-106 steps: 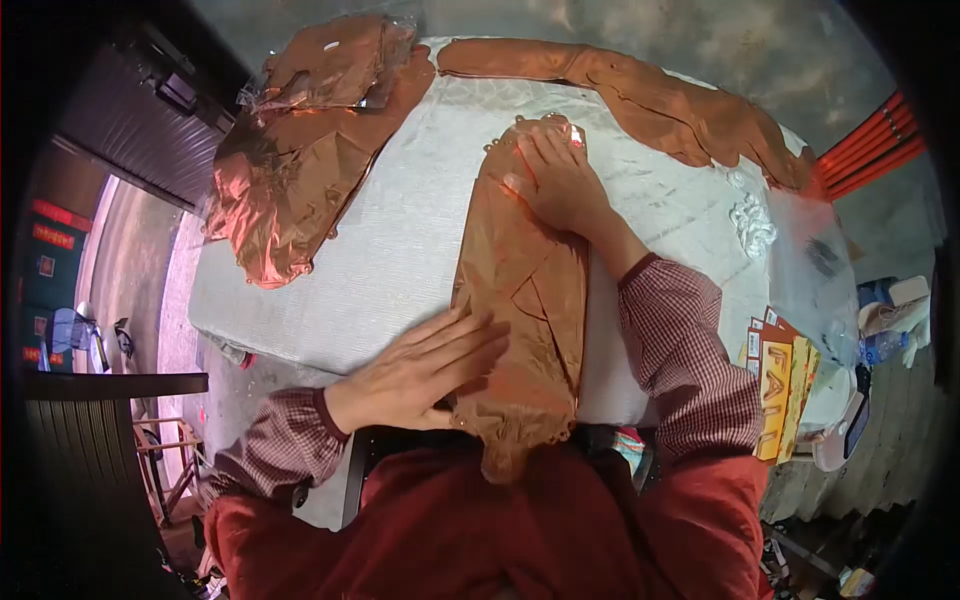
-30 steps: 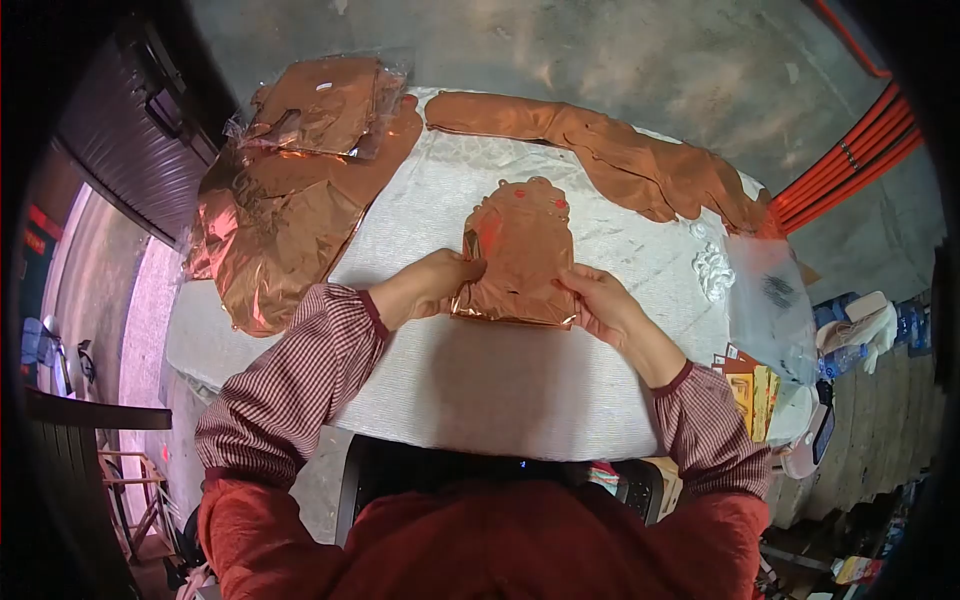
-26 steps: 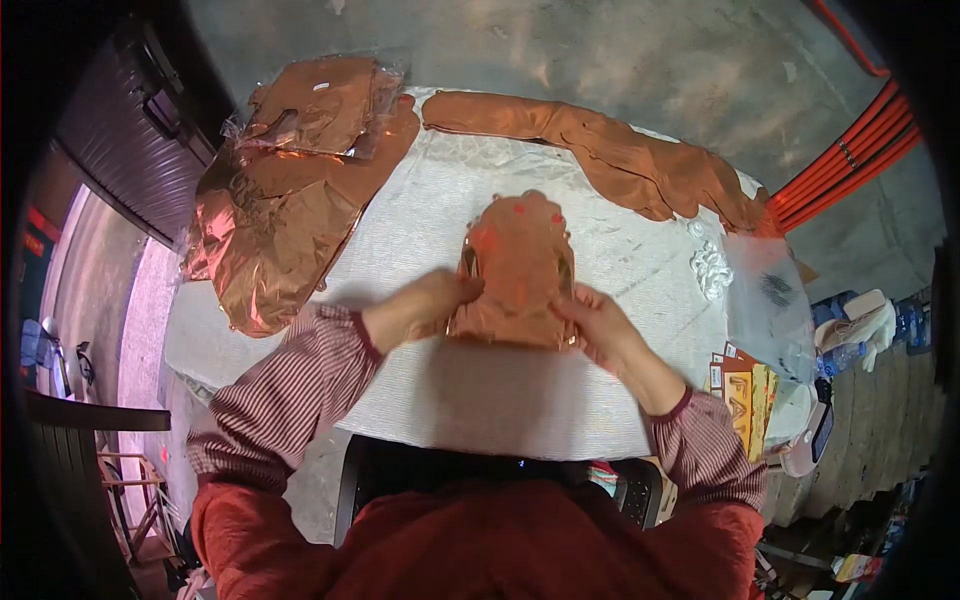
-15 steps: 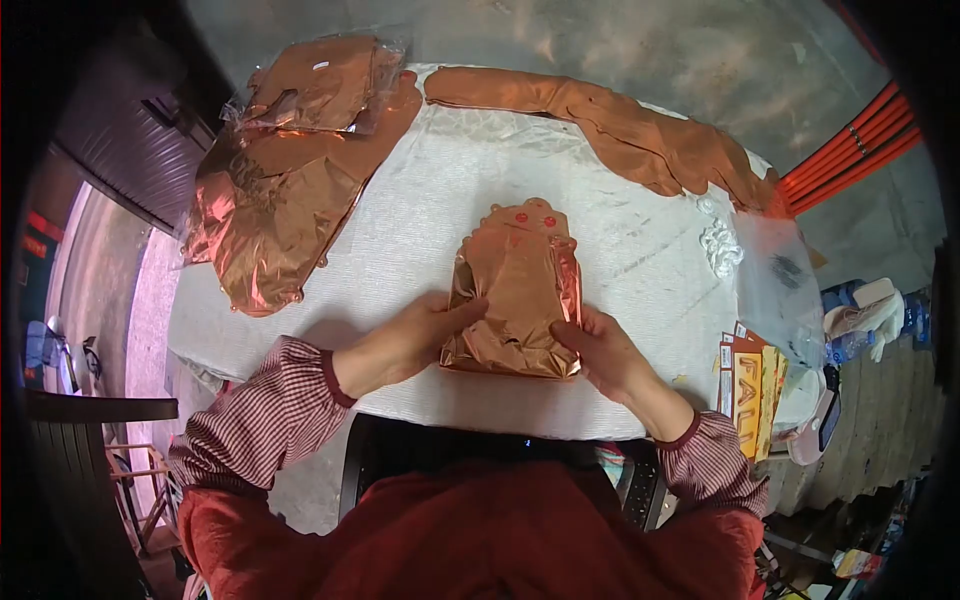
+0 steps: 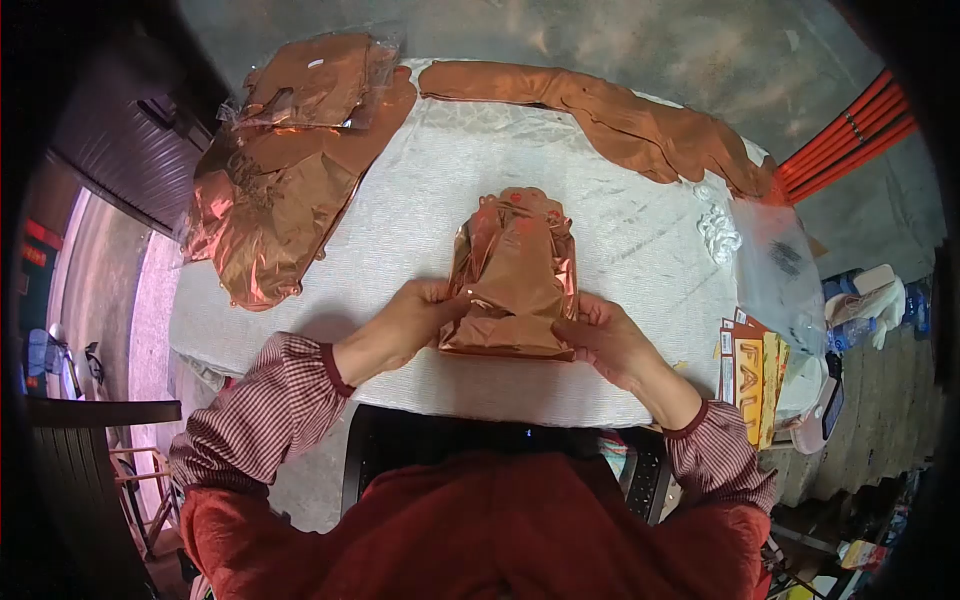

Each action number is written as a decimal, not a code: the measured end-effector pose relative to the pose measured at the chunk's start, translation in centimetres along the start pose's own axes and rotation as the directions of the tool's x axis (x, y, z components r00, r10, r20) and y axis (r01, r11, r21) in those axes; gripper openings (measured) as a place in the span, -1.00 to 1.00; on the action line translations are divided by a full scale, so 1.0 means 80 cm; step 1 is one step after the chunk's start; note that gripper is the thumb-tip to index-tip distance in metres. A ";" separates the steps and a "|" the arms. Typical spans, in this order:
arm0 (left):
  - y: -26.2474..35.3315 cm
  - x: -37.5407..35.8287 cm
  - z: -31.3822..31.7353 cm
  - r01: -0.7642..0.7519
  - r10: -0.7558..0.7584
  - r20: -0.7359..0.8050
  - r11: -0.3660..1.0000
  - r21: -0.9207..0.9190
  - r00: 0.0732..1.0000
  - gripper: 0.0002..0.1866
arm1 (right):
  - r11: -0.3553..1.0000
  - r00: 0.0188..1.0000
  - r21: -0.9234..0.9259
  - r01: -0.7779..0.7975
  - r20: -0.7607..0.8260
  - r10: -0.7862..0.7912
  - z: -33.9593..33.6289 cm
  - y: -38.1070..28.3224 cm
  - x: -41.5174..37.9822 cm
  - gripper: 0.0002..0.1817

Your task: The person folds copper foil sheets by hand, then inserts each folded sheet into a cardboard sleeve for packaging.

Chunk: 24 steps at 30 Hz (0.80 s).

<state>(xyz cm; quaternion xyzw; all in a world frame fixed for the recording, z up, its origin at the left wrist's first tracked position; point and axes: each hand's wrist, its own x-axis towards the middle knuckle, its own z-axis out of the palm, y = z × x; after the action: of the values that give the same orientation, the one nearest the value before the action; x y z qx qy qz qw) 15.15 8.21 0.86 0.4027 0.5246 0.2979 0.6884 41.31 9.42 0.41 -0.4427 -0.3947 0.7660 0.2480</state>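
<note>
In the middle of the table lies a folded, flat copper-coloured foil balloon [image 5: 520, 265], its top edge scalloped and its sides creased. My left hand [image 5: 412, 325] grips its lower left side, thumb on top and fingers underneath. The lower right side is held the same way by my right hand [image 5: 615, 345]. To the left, a pile of flat foil balloons [image 5: 280, 220] in the same copper colour spreads over the table, with clear-bagged copper foil packs [image 5: 315, 85] on top. More copper foil [image 5: 600, 110] stretches along the far edge.
The white-covered table [image 5: 390, 230] has a curved far edge. At its right lie a crumpled white strip [image 5: 718, 230], a clear plastic sheet [image 5: 775, 260] and printed cards marked "FALL" [image 5: 750, 380]. Orange-red poles [image 5: 850, 135] stand beyond the right edge.
The folded balloon has shifted slightly away from me, and its top end now looks foreshortened, with the red spots less plain. Both hands keep their hold at the lower sides.
</note>
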 end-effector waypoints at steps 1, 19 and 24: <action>0.002 0.003 -0.001 0.006 -0.006 0.004 1.000 0.028 1.000 -0.77 | 1.000 1.000 0.000 0.000 0.001 0.000 -0.002 0.000 0.002 -0.82; -0.007 0.025 0.001 -0.005 0.016 -0.078 0.989 0.148 0.997 -0.78 | -0.131 0.549 -0.924 0.358 0.322 -0.771 0.027 -0.011 -0.007 -0.44; -0.008 0.024 -0.004 -0.014 0.022 -0.075 0.994 0.112 0.997 -0.77 | -0.084 0.778 -0.965 0.248 0.250 -0.577 0.040 0.021 0.014 -0.32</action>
<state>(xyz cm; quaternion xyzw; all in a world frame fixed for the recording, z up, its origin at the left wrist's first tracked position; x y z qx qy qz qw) 15.36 9.54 -0.67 0.4335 0.5624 0.2896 0.6418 37.93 8.07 -0.57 -0.4323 -0.8808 0.1147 0.1552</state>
